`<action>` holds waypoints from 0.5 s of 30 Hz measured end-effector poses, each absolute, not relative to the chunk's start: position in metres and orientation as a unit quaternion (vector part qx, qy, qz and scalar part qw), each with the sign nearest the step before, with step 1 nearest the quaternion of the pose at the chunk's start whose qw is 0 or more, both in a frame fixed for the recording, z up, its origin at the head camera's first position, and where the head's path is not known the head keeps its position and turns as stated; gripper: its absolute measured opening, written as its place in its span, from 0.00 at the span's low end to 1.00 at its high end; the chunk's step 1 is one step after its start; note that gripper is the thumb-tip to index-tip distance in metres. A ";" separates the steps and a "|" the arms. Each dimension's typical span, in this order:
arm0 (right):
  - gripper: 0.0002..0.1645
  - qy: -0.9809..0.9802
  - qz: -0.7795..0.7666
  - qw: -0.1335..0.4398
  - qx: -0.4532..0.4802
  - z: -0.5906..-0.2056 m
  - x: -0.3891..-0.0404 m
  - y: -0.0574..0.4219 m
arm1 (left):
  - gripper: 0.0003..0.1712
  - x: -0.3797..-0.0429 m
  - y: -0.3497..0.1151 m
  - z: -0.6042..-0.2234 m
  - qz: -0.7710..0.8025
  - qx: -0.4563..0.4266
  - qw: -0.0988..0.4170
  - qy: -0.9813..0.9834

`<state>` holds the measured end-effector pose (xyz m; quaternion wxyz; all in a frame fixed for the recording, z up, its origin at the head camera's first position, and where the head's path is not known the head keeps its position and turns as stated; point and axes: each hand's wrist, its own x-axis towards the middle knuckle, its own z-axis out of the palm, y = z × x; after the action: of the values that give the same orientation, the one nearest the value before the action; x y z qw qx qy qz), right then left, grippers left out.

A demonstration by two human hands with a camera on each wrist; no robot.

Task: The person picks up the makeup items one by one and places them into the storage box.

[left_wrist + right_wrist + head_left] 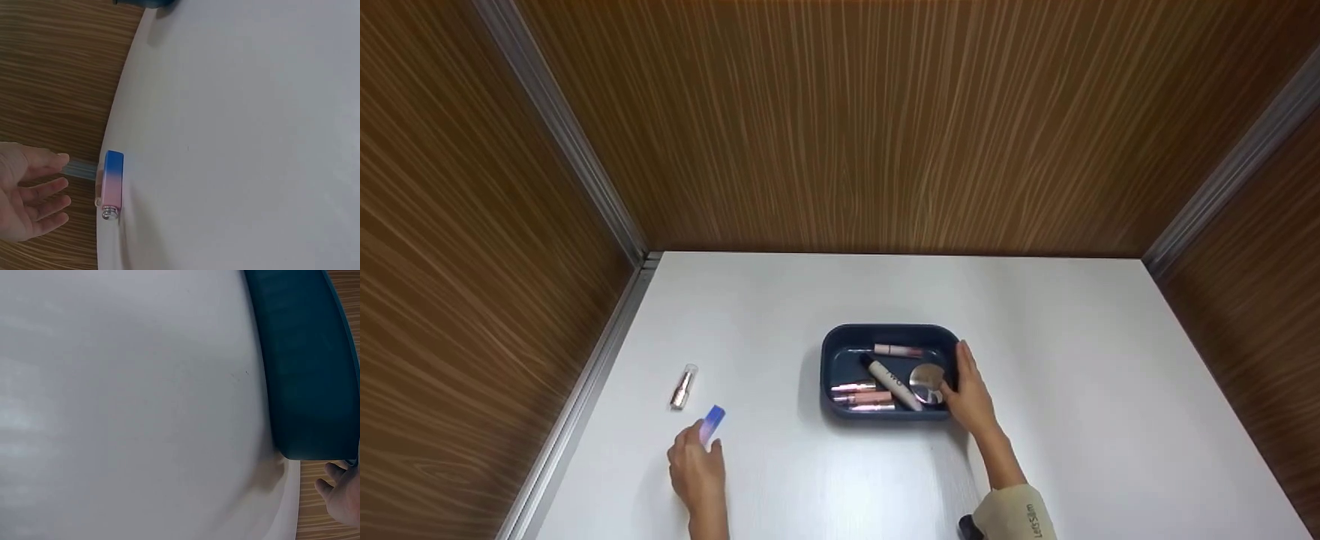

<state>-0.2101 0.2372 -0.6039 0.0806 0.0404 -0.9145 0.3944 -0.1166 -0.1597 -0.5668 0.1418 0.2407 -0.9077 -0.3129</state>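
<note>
A blue-to-pink, square-sided cosmetic tube (712, 424), probably a lip gloss, lies on the left of the table. My left hand (695, 465) is just beside it in the head view. The left wrist view shows that hand (35, 194) with its fingers spread and a gap before the tube (113, 180). A dark blue storage box (840, 337) stands near the middle with cosmetics inside. My right hand (971, 396) grips its right side, thumb over the rim and fingers along the outer wall. From the right wrist, the box (309, 371) partly hides this hand (344, 495).
A lipstick with a clear cap (682, 387) lies beyond the blue-pink tube. In the box are a white tube with a black cap (894, 384), a round compact (926, 379), a pale pink tube (896, 350) and several slim tubes (862, 397). Wood-grain panels (840, 135) enclose the table.
</note>
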 end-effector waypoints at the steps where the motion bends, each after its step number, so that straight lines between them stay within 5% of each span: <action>1: 0.45 -0.914 0.394 0.081 0.041 -0.604 -0.211 0.237 | 0.25 -0.116 -0.162 -0.568 -0.311 0.244 0.146 -0.907; 15: 0.45 -0.914 0.395 0.080 0.050 -0.604 -0.216 0.234 | 0.27 -0.111 -0.184 -0.586 -0.292 0.308 0.128 -0.896</action>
<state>-0.2159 0.2337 -0.6036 0.0803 0.0497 -0.9136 0.3954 -0.1109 -0.1842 -0.5864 0.1279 0.3085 -0.8961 -0.2924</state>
